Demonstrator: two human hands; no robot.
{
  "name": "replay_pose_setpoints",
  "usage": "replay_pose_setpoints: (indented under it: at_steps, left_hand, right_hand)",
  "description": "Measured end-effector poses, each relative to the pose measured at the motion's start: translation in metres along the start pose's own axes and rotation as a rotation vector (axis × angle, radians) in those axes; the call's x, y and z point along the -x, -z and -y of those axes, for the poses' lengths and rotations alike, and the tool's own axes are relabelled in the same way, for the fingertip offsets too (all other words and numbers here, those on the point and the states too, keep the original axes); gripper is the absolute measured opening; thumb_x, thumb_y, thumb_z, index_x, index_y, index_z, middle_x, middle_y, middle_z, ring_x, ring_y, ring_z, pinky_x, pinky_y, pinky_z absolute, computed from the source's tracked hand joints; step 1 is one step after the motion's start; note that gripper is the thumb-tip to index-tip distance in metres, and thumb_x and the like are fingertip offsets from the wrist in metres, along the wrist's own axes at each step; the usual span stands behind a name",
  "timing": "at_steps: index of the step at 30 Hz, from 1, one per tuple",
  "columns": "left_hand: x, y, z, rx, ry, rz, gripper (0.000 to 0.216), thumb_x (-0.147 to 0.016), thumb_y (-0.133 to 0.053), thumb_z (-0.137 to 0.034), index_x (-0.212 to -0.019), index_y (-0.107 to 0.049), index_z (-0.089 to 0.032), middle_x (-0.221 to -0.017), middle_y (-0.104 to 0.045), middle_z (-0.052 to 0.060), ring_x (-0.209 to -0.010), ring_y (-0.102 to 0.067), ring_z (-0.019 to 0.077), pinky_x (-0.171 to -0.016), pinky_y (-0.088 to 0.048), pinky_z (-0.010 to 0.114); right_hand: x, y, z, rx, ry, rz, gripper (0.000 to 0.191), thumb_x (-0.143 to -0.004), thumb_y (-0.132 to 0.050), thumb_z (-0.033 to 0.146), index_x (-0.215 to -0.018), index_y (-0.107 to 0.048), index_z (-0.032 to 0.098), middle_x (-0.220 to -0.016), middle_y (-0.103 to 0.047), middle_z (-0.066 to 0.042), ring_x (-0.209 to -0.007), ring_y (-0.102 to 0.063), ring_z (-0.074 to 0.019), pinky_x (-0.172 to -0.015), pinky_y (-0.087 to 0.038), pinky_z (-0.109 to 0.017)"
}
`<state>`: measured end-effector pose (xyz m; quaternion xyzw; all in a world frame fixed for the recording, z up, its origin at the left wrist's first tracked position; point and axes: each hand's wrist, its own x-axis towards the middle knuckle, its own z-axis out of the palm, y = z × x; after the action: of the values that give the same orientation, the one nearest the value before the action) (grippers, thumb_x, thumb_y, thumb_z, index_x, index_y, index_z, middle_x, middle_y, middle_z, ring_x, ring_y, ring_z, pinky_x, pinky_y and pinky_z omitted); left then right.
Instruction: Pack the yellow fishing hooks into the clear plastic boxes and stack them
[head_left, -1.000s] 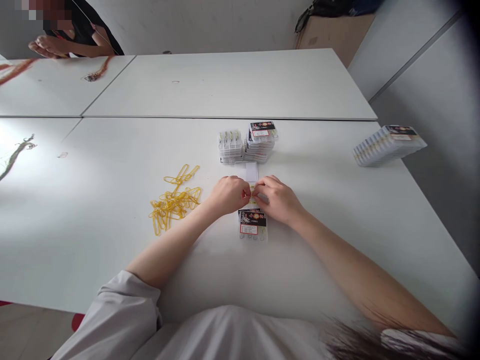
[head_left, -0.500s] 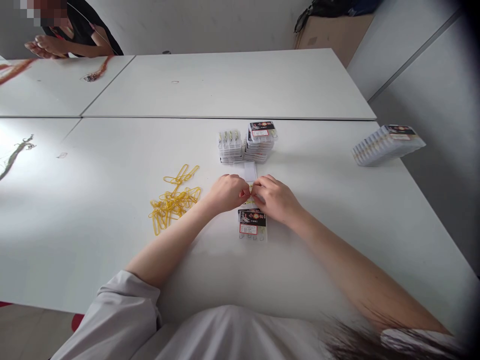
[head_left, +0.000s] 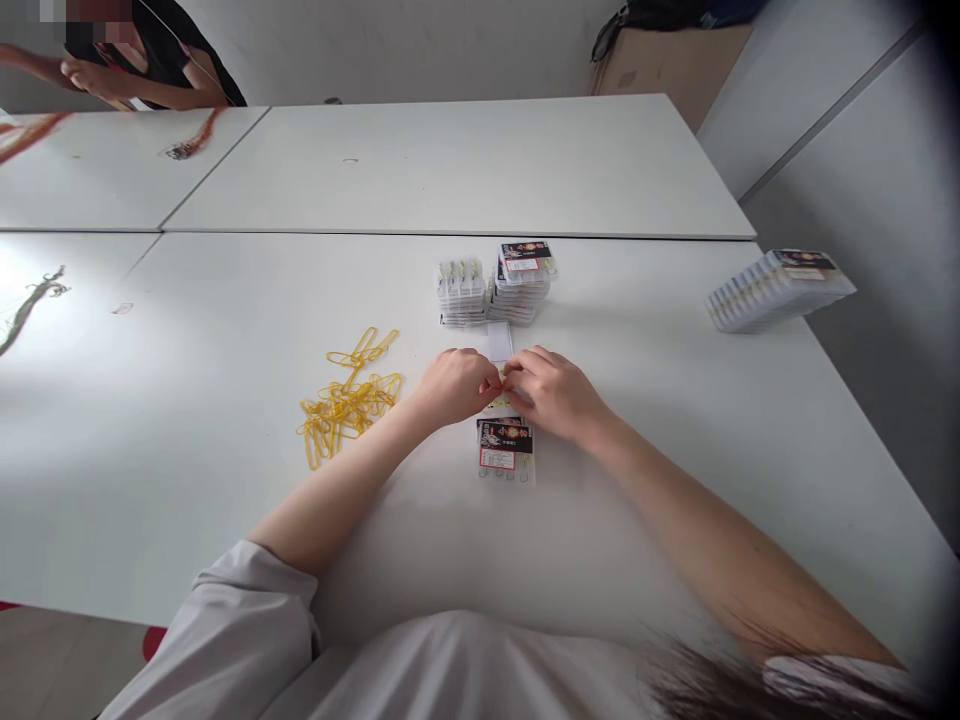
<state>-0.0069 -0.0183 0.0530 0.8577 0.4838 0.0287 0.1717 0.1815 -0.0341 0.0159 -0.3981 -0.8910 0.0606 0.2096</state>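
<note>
My left hand (head_left: 461, 386) and my right hand (head_left: 553, 392) meet over a small clear plastic box (head_left: 498, 405) with yellowish contents, partly covered by my fingers. The fingers of both hands are closed in a pinch, and what they pinch is too small to make out. A white card-like piece (head_left: 499, 341) lies just beyond my fingertips. Closer to me is a clear fish hook box (head_left: 507, 452) with a black label and hooks showing at its near end. Yellow rubber bands (head_left: 349, 408) lie in a loose heap left of my left hand.
Beyond my hands stand two stacks of clear hook boxes, a left stack (head_left: 461, 290) and a right stack (head_left: 523, 285). A leaning row of boxes (head_left: 780, 290) stands at the table's right edge. A person (head_left: 150, 70) sits across at the far left, near reddish strands (head_left: 199, 135).
My hands stay nearly still over the box. Across the table, the other person's hands have moved apart, one arm now reaching left.
</note>
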Motion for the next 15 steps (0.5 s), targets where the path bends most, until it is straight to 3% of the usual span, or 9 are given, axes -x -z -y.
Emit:
replay_pose_setpoints:
  at_steps: [5, 15]
  left_hand:
    - [0.0003, 0.0014, -0.0016, -0.035, -0.036, -0.017, 0.023, -0.086, -0.056, -0.026, -0.080, -0.078, -0.022, -0.080, -0.074, 0.007, -0.083, -0.067, 0.0208, -0.079, -0.050, 0.032]
    - [0.0016, 0.0070, -0.0040, 0.008, 0.040, 0.046, 0.023, -0.088, -0.057, -0.028, -0.089, -0.080, -0.023, -0.089, -0.077, 0.006, -0.088, -0.069, 0.0232, -0.081, -0.050, 0.035]
  right_hand:
    - [-0.0014, 0.0012, -0.0019, 0.026, 0.043, -0.010, 0.022, -0.094, -0.053, 0.012, -0.084, -0.071, 0.021, -0.097, -0.069, -0.010, -0.093, -0.060, -0.0244, -0.078, -0.048, -0.038]
    - [-0.0013, -0.0018, -0.0021, 0.003, 0.040, -0.010, 0.022, -0.096, -0.054, 0.015, -0.085, -0.073, 0.020, -0.094, -0.068, -0.009, -0.091, -0.059, -0.0235, -0.078, -0.049, -0.037]
